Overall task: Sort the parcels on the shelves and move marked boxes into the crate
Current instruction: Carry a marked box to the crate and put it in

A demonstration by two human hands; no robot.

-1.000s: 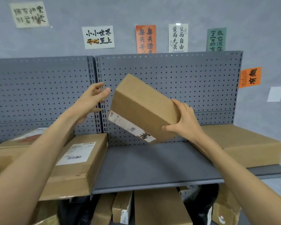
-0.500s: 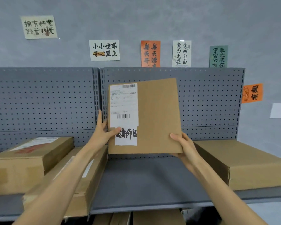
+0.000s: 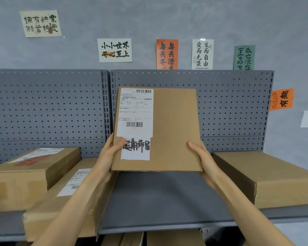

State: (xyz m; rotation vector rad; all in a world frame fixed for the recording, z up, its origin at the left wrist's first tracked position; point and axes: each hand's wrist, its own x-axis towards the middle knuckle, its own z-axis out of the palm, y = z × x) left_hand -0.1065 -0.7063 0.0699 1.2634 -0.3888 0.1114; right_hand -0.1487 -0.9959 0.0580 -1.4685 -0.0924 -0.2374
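Observation:
I hold a flat brown cardboard box (image 3: 174,128) upright in front of the pegboard, its broad face turned toward me. A white shipping label (image 3: 136,112) with barcodes covers its upper left, and below it a white strip (image 3: 136,148) carries black handwritten characters. My left hand (image 3: 108,153) grips the box's lower left edge, thumb on the strip. My right hand (image 3: 201,157) grips the lower right corner. No crate is in view.
A grey metal shelf (image 3: 163,201) lies under the held box. On the left stand a box with a red-marked label (image 3: 25,176) and a long labelled box (image 3: 66,197) partly under my left arm. A big plain box (image 3: 274,178) sits at right. More boxes (image 3: 174,238) show below.
The box went from tilted in my right hand alone to upright, label facing me, with my left hand now gripping it too. In the last half second it hardly moved.

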